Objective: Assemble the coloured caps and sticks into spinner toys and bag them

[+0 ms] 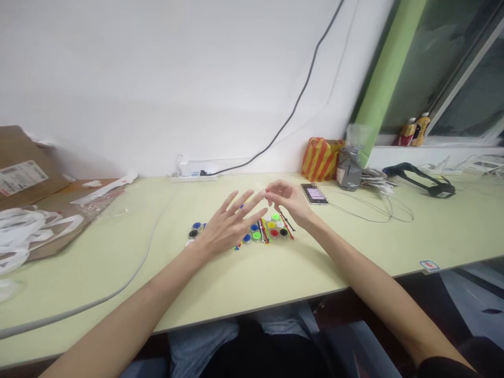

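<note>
My left hand is spread out, palm down, above a group of small round pots with coloured tops. Its index fingertip meets the fingertips of my right hand, whose thumb and index finger are pinched together. A tiny reddish spot shows at that pinch, too small to name. Below the hands are a green-topped pot, a red-topped pot and a black-topped pot. Thin coloured strips, such as a black strip, lie among and beside them. My left hand hides part of the group.
A phone lies beyond my right hand, near a striped bag and a grey pouch. A power strip sits by the wall. Leftward are a grey cable, white strapping and a cardboard box.
</note>
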Demonstrator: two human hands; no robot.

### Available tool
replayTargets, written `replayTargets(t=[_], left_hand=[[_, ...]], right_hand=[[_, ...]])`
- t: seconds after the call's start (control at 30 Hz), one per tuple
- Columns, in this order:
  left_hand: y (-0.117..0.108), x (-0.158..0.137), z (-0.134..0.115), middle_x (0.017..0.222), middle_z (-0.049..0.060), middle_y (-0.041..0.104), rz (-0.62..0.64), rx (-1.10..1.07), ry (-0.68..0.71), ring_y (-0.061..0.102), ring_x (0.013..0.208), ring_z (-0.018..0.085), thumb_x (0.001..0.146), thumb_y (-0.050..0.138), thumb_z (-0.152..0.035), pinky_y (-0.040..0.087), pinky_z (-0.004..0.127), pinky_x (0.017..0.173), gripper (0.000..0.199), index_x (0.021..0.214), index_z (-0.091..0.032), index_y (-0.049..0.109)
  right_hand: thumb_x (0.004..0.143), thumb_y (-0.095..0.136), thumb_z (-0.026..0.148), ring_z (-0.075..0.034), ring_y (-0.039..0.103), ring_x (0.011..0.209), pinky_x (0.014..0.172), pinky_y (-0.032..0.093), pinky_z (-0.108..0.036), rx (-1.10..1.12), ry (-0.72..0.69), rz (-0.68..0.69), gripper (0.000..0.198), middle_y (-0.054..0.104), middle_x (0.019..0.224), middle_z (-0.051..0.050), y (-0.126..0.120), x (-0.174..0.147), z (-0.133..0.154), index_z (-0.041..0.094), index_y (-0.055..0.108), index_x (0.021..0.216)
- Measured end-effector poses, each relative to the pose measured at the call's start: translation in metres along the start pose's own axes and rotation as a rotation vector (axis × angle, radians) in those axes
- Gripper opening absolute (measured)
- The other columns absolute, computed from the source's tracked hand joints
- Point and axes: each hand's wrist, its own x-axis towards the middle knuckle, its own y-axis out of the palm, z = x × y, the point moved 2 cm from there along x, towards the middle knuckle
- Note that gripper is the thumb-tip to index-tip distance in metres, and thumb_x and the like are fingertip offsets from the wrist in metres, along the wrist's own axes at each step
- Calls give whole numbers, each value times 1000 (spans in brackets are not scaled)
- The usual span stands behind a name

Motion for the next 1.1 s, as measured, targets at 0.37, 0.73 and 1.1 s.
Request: replayTargets(t=[0.37, 0.73, 1.1], left_hand=[[-1, 3, -2, 165, 7, 27, -50, -16, 37, 16, 155, 28, 89, 61, -13, 22, 55, 126, 58, 143, -29, 48], [6, -3, 10, 125, 13, 64, -102, -432, -371, 61, 116, 27, 93, 63, -29, 50, 45, 97, 38, 128, -19, 53], [12, -6, 13, 105, 3, 74, -98, -612, -403, 69, 96, 20, 97, 60, -37, 51, 35, 87, 18, 105, -23, 67]], right_hand=[[79, 80, 43, -16, 63, 79, 73, 52, -29, 11, 40, 263, 32, 67, 88, -4, 10, -3, -4, 16, 67, 92], [80, 77, 44, -16, 63, 83, 75, 49, -29, -138, 28, 231, 31, 69, 89, -4, 5, -1, -8, 17, 67, 92], [91, 62, 37, -15, 60, 77, 71, 42, -27, -775, 16, 234, 22, 71, 85, -5, -17, 5, -11, 17, 66, 83]])
